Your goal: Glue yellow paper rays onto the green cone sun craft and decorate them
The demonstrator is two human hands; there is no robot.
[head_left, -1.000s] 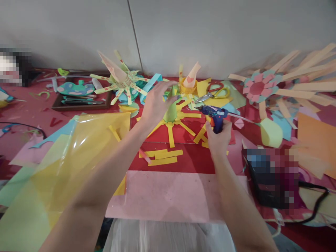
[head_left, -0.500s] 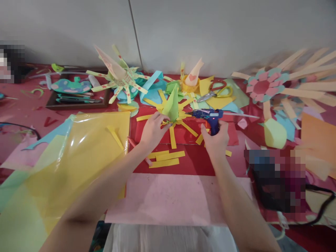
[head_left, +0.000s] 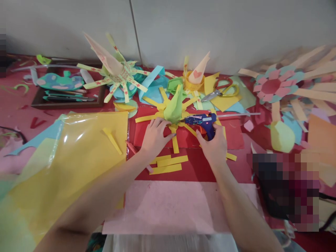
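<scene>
My right hand is wrapped around the handle of a blue hot glue gun, its finger by the orange trigger. The nozzle points left and reaches the foot of a green paper cone. That cone stands upright amid yellow paper strips spread outward like rays. At the cone's lower left is my left hand, fingertips against the base and thumb apart from them. Whether the fingertips press on the cone or a strip is partly hidden. A clear glue stick sticks out of the gun's back.
Loose yellow strips lie in front on the red table. Scissors rest behind the gun. Paper crafts with cones stand near the wall. A brown tray holds pens at left, beside yellow sheets and a pink sheet.
The glue gun has moved left and slightly down, bringing its nozzle to the cone's base. My left hand's thumb has parted further from its fingers. The view has shifted slightly.
</scene>
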